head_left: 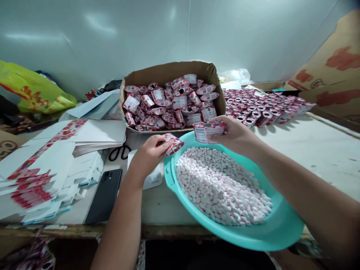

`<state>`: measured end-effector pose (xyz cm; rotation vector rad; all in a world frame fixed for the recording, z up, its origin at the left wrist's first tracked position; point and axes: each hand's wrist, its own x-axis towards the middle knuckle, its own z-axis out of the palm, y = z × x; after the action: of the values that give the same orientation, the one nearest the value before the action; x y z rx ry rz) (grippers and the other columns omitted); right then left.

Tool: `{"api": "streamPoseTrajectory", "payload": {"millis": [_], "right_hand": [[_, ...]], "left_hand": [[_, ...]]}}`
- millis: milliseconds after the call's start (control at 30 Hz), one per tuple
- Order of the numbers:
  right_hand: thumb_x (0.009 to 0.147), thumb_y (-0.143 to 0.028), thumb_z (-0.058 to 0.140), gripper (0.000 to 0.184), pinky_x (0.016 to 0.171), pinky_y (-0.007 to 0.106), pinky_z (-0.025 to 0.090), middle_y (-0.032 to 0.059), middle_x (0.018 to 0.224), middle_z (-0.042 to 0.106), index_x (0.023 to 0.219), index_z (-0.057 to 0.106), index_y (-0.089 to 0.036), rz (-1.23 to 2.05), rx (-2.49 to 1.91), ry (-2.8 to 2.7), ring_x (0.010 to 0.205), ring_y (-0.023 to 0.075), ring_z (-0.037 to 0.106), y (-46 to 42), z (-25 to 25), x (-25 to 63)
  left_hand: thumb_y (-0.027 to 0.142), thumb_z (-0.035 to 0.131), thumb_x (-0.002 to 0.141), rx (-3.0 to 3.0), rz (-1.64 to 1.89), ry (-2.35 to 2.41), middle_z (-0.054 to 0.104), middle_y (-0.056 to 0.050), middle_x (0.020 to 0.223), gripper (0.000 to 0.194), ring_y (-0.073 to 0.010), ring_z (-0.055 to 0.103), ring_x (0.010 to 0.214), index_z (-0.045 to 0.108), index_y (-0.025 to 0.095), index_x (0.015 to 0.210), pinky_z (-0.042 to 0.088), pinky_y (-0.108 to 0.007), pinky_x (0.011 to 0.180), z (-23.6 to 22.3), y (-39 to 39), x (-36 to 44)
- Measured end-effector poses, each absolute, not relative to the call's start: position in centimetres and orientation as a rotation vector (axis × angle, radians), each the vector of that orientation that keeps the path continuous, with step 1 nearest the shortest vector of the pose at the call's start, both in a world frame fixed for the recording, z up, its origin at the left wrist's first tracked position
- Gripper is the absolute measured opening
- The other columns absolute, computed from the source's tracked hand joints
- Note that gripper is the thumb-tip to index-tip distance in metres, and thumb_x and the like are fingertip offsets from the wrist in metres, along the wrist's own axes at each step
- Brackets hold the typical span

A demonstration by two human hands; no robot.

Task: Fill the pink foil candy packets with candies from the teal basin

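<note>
My left hand (pixel 150 155) is closed around a small red-and-white printed candy box (pixel 174 144), held at the left rim of a turquoise basin (pixel 284 238). In my right hand (pixel 232 131) is a second small box (pixel 206 132), gripped at its right end above the basin's far rim, with a dark opening at its top and a white label facing me. White and pinkish candies (pixel 219 187) lie heaped in the basin. Behind both hands stands a cardboard carton (pixel 168 69) full of similar small boxes (pixel 164 103).
Many small boxes (pixel 261 107) stand in rows at right. Flat printed cartons (pixel 53 150), black-handled scissors (pixel 119 152), a dark phone (pixel 104 195) and a white scale-like device (pixel 153 178) lie to the left. A yellow bag (pixel 33 90) and another person's hand (pixel 21 123) are at far left.
</note>
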<state>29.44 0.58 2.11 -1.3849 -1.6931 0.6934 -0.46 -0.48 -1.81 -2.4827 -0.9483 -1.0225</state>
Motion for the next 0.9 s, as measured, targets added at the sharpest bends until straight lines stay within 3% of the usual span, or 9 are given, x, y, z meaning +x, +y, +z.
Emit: {"api": "streamPoseTrajectory", "payload": {"millis": [133,367,733,900], "right_hand": [[0.064,-0.031,0.076,0.044,0.064,0.033,0.053,0.0021,0.085,0.07,0.105,0.061,-0.023,0.647,-1.376,-1.701,0.077,0.0225,0.066,0.7,2.0,29.6],[0.065,-0.032,0.077,0.044,0.066,0.034,0.054,0.0011,0.084,0.07,0.106,0.062,-0.023,0.571,-1.33,-1.712,0.075,0.0221,0.066,0.5,2.3,29.5],[0.067,-0.028,0.074,0.037,0.061,0.03,0.052,0.0002,0.082,0.068,0.102,0.063,-0.024,0.683,-1.39,-1.901,0.075,0.0209,0.064,0.3,2.3,29.9],[0.069,-0.027,0.073,0.039,0.063,0.031,0.052,0.0015,0.087,0.07,0.106,0.062,-0.024,0.691,-1.441,-1.912,0.076,0.0213,0.064,0.3,2.1,30.0]], "left_hand": [[0.018,0.057,0.095,-2.435,-0.982,-0.92,0.06,-0.01,0.117,0.032,-0.0222,0.059,0.118,0.065,0.024,0.125,0.052,-0.038,0.102,-2.5,-0.2,-0.3],[0.019,0.061,0.093,-2.445,-1.042,-0.867,0.059,-0.008,0.114,0.031,-0.0214,0.059,0.119,0.066,0.025,0.123,0.051,-0.037,0.105,-2.8,0.2,-0.5],[0.02,0.06,0.093,-2.545,-1.016,-0.962,0.06,-0.008,0.11,0.029,-0.0187,0.063,0.104,0.067,0.022,0.121,0.056,-0.033,0.093,-1.4,-0.4,-0.2],[0.019,0.062,0.09,-2.521,-1.213,-1.068,0.061,-0.007,0.114,0.035,-0.0194,0.061,0.11,0.066,0.026,0.124,0.052,-0.033,0.098,-0.6,-0.6,-2.0]]}}
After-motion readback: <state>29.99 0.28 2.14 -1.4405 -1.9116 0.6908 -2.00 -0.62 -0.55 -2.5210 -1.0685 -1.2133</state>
